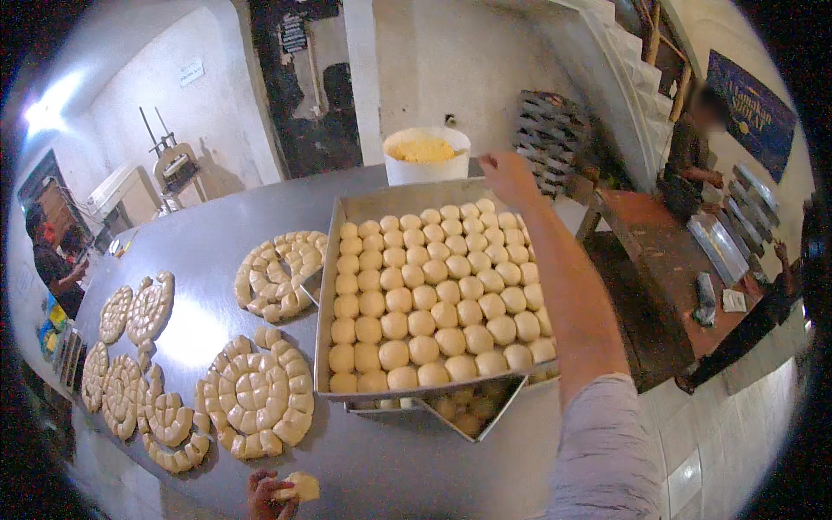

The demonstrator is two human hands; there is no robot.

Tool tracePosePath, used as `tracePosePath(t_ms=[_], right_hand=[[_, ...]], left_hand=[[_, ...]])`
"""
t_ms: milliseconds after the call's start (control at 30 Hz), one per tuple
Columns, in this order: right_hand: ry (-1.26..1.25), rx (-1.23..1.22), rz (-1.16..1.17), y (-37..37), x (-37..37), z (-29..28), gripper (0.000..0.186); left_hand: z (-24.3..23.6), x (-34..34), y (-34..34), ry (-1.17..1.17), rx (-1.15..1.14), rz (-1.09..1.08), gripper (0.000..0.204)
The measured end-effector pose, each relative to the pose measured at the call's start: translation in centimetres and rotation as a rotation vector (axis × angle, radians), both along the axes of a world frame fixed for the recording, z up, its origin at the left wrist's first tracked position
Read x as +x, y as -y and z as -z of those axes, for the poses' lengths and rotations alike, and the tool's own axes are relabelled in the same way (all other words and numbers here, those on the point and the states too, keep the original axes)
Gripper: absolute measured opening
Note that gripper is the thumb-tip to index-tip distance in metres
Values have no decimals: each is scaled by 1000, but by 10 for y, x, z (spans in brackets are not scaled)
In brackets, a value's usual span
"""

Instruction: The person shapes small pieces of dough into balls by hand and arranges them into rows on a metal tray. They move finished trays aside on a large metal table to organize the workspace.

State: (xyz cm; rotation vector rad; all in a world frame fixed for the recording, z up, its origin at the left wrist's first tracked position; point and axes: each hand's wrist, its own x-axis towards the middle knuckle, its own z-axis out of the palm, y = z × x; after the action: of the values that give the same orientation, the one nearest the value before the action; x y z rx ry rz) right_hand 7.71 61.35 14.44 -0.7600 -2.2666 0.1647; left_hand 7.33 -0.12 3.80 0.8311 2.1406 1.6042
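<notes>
My left hand (263,496) is at the lower edge, its fingers closed round a pale piece of dough (300,487). My right arm reaches far forward along the right side of a metal tray (326,347). Beyond the tray's far right corner, my right hand (510,176) hangs beside a white bucket (400,169) of yellow crumbly filling (423,151). Its fingers look drawn together; what they hold, if anything, is too small to make out. Rows of round dough balls (422,349) fill the tray, which rests on other trays, one turned askew (482,433).
Coiled rings of cut dough pieces (256,394) lie on the grey table (199,334) to the left. On the right, a person (689,165) stands by a brown wooden table (637,217) with metal tins (718,247). Another person (56,260) is at the far left.
</notes>
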Motion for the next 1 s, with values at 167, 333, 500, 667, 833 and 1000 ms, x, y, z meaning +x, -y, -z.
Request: tracePosePath(t_ms=[167, 333, 500, 667, 833, 1000], right_hand=[[-5, -389, -752, 246, 55, -29, 30], [104, -793, -978, 404, 128, 125, 50], [153, -826, -389, 462, 198, 175, 37], [587, 31, 14, 441, 167, 212, 45], [333, -287, -49, 480, 119, 237, 24], [289, -106, 220, 427, 174, 227, 23]], left_hand=[[51, 10, -10, 436, 424, -101, 49], [48, 14, -47, 125, 140, 382, 23], [69, -62, 56, 232, 220, -38, 16], [82, -92, 132, 496, 374, -168, 16], [101, -78, 155, 456, 81, 23, 19], [80, -84, 173, 558, 91, -26, 24]])
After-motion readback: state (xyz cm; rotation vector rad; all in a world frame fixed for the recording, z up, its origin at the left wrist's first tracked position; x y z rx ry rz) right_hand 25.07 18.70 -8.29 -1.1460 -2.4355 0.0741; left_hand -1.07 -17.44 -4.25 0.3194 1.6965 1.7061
